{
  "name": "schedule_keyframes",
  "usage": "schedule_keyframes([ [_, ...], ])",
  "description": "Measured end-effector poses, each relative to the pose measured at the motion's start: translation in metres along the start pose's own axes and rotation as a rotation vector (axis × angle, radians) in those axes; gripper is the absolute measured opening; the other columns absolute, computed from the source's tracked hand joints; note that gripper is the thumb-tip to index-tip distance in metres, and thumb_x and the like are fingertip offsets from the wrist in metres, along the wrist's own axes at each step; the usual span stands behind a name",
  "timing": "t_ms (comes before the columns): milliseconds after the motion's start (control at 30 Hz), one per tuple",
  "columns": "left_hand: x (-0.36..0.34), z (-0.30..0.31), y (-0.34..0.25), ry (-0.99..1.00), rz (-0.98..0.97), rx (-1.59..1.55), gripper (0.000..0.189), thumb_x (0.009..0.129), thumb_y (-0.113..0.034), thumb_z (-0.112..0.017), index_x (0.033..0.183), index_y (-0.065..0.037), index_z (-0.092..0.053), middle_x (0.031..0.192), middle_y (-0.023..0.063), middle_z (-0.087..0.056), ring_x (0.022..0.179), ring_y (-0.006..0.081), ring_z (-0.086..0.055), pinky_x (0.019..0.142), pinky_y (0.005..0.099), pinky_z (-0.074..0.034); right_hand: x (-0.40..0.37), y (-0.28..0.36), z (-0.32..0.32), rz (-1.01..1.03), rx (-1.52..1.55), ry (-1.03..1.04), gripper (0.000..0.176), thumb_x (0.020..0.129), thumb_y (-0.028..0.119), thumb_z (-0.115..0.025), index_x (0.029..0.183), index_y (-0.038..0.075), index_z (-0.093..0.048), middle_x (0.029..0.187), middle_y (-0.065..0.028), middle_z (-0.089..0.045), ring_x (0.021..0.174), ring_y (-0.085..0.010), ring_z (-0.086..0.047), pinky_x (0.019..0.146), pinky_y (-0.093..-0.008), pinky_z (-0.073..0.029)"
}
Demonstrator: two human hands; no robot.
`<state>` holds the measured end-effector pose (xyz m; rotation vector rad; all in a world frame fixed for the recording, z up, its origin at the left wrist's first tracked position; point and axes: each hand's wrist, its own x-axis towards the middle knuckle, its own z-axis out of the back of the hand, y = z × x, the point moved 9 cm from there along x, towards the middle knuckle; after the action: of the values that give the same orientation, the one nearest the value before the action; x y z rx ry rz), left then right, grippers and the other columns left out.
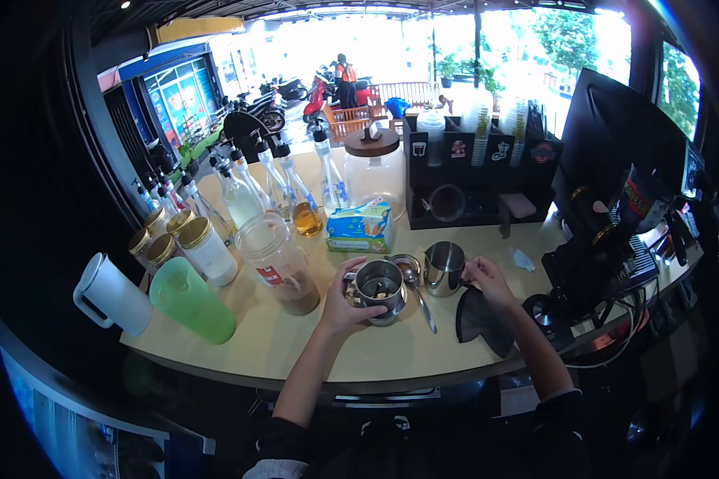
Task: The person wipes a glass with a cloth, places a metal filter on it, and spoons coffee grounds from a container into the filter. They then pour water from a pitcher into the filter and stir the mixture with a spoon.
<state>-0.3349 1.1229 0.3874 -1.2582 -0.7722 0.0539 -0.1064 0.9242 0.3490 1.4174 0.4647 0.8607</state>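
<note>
My left hand point(350, 310) is wrapped round a stainless steel cup point(379, 275), thumb across its front. Some small pale pieces show inside the cup, too small to name. To its right stands a steel milk pitcher point(443, 271), upright on the counter. My right hand point(489, 279) has its fingers closed at the pitcher's handle side. Between the two vessels lies a metal spoon point(425, 307), its bowl end by a small round metal dish point(402, 260). A dark cloth point(485, 319) lies under my right wrist.
A blue and green carton point(360, 229) sits behind the cup. Leftward stand a clear pitcher with brown contents point(284, 279), a green jug point(192, 299), a white jug point(114, 295), gold-lidded jars point(208, 251) and several pump bottles point(301, 199). A black cup organizer point(479, 180) stands behind.
</note>
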Motion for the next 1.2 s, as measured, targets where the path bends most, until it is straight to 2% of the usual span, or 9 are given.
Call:
schedule_keyframes([
  [67,0.002,-0.002,0.000,0.011,0.016,-0.028,0.097,0.048,-0.024,-0.091,0.130,-0.006,-0.044,0.112,0.0117,-0.060,0.106,0.0209,-0.059,0.096,0.0348,-0.045,0.004,0.012,-0.001,0.022,0.079,-0.044,0.017,0.096,0.017,-0.053,0.085,0.004,-0.053,0.077,0.0008,-0.057,0.072,-0.0050,-0.052,0.067,-0.0204,-0.041],
  [200,0.000,-0.002,-0.001,-0.001,0.028,-0.061,0.097,0.048,-0.025,-0.091,0.130,-0.006,-0.043,0.113,0.0120,-0.060,0.106,0.0212,-0.059,0.096,0.0346,-0.045,0.007,0.069,-0.012,0.076,0.071,-0.066,0.018,0.096,0.017,-0.054,0.083,0.005,-0.053,0.074,0.0025,-0.056,0.068,-0.0036,-0.050,0.063,-0.0205,-0.039],
  [433,0.001,-0.002,-0.002,0.012,0.025,-0.021,0.096,0.049,-0.023,-0.091,0.131,-0.006,-0.043,0.113,0.0120,-0.061,0.107,0.0211,-0.059,0.096,0.0349,-0.045,0.019,0.151,-0.032,0.325,0.006,-0.016,0.019,0.092,0.008,-0.058,0.078,0.006,-0.046,0.067,0.0084,-0.039,0.060,0.0030,-0.034,0.051,-0.0152,-0.029],
  [633,0.001,-0.002,-0.004,0.025,0.012,0.012,0.097,0.050,-0.025,-0.091,0.131,-0.006,-0.042,0.113,0.0123,-0.062,0.107,0.0217,-0.060,0.097,0.0357,-0.045,0.016,0.189,-0.059,0.350,-0.235,0.051,0.020,0.088,0.008,-0.063,0.079,0.003,-0.047,0.064,0.0074,-0.038,0.059,0.0007,-0.032,0.048,-0.0202,-0.027],
  [700,0.001,-0.002,-0.004,0.023,0.024,0.008,0.097,0.050,-0.025,-0.091,0.131,-0.006,-0.042,0.113,0.0125,-0.061,0.107,0.0220,-0.060,0.097,0.0358,-0.045,0.016,0.195,-0.068,0.315,-0.378,0.097,0.019,0.089,0.008,-0.062,0.081,0.004,-0.045,0.069,0.0063,-0.041,0.062,0.0013,-0.040,0.055,-0.0169,-0.037],
  [733,0.001,-0.002,-0.003,0.025,0.025,0.000,0.097,0.050,-0.026,-0.091,0.131,-0.006,-0.042,0.114,0.0127,-0.061,0.107,0.0223,-0.060,0.097,0.0359,-0.045,0.016,0.198,-0.070,0.314,-0.378,0.100,0.019,0.089,0.008,-0.062,0.081,0.004,-0.045,0.069,0.0063,-0.041,0.062,0.0013,-0.040,0.055,-0.0169,-0.037],
  [800,0.001,-0.002,-0.003,0.028,0.029,-0.008,0.097,0.050,-0.026,-0.091,0.132,-0.005,-0.041,0.114,0.0129,-0.061,0.107,0.0226,-0.060,0.097,0.0360,-0.045,0.015,0.211,-0.074,0.425,-0.462,0.061,0.024,0.085,0.012,-0.066,0.079,0.000,-0.046,0.058,0.0010,-0.037,0.055,-0.0044,-0.033,0.048,-0.0256,-0.029],
  [1133,0.002,-0.003,-0.009,0.028,0.019,-0.003,0.096,0.050,-0.024,-0.090,0.131,-0.004,-0.041,0.115,0.0137,-0.060,0.108,0.0222,-0.060,0.097,0.0352,-0.045,0.011,0.226,-0.096,0.385,-0.407,0.136,0.026,0.084,0.012,-0.066,0.076,0.002,-0.043,0.059,0.0024,-0.033,0.057,-0.0056,-0.028,0.048,-0.0262,-0.025],
  [1200,0.002,-0.003,-0.009,0.026,0.021,0.003,0.096,0.050,-0.024,-0.090,0.130,-0.004,-0.041,0.115,0.0136,-0.060,0.108,0.0221,-0.060,0.097,0.0350,-0.046,0.010,0.228,-0.101,0.336,-0.450,0.191,0.020,0.087,0.003,-0.061,0.082,-0.005,-0.044,0.076,-0.0099,-0.061,0.077,-0.0116,-0.067,0.062,-0.0259,-0.055],
])
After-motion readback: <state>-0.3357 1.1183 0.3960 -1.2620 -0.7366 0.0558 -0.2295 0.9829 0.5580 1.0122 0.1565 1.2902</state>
